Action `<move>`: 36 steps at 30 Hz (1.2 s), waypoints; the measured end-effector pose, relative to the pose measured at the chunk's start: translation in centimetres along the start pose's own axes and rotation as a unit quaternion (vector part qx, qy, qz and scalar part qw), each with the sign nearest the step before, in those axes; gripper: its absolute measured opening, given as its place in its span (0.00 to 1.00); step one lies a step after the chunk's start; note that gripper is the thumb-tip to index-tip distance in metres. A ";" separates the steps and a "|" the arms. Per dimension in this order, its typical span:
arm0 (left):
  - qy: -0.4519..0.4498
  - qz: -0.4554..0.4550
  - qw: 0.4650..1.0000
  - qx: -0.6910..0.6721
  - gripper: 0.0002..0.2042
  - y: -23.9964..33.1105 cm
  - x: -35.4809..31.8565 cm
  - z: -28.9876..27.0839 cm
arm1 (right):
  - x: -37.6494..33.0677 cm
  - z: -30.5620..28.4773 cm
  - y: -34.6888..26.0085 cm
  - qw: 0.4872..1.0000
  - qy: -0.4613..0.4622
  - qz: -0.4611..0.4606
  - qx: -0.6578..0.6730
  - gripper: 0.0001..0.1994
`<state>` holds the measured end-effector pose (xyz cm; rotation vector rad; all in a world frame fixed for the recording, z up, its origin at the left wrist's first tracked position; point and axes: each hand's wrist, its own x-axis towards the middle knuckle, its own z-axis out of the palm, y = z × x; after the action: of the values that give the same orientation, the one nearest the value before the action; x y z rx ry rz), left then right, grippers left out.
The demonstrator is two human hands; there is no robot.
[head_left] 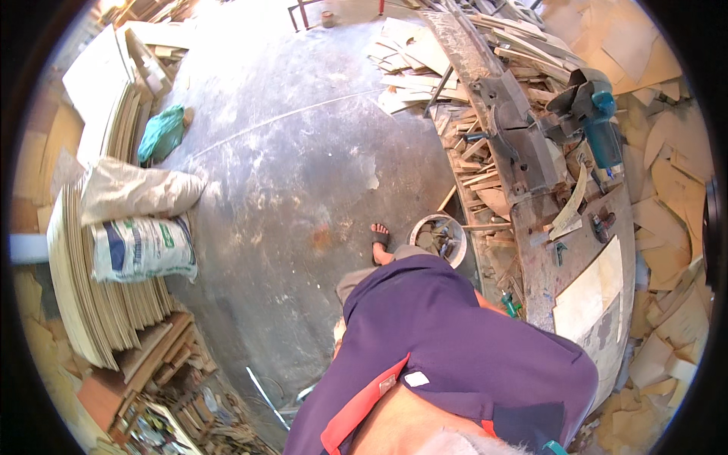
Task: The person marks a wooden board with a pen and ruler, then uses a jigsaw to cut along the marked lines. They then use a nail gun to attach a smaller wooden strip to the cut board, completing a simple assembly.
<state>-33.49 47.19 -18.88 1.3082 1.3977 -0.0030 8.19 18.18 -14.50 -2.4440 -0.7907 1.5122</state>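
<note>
Neither of my hands shows its fingers. My purple shirt, with red trim, fills the lower middle and hides most of both arms. A narrow strip of bare arm shows past the shirt's right edge, close to a small green object by the bench. At the shirt's left edge is a small pale patch that I cannot make out. My sandalled foot rests on the grey floor, left of a white bucket holding scraps.
Along the right runs a worn workbench with a teal power saw and wood offcuts. Stacked boards stand at left, with a printed sack against them. A green bundle lies farther back. Scrap wood is heaped at the far right.
</note>
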 end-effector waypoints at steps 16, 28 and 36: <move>-0.122 0.051 0.990 0.051 0.18 24.7 29.5 -8.6 | 16.7 -28.0 -29.7 0.963 0.228 0.001 0.143 0.16; 0.000 -0.138 0.989 0.055 0.15 42.3 49.3 -24.9 | 25.2 -17.7 -29.0 0.944 0.136 0.190 0.234 0.20; 0.000 -0.108 0.988 -0.110 0.33 68.1 67.2 -17.6 | 35.2 -31.2 -37.0 0.908 0.151 0.233 0.313 0.22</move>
<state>19.32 128.83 -15.49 0.9704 1.4887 0.0040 34.61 71.84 -12.46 -2.3267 0.3282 1.1913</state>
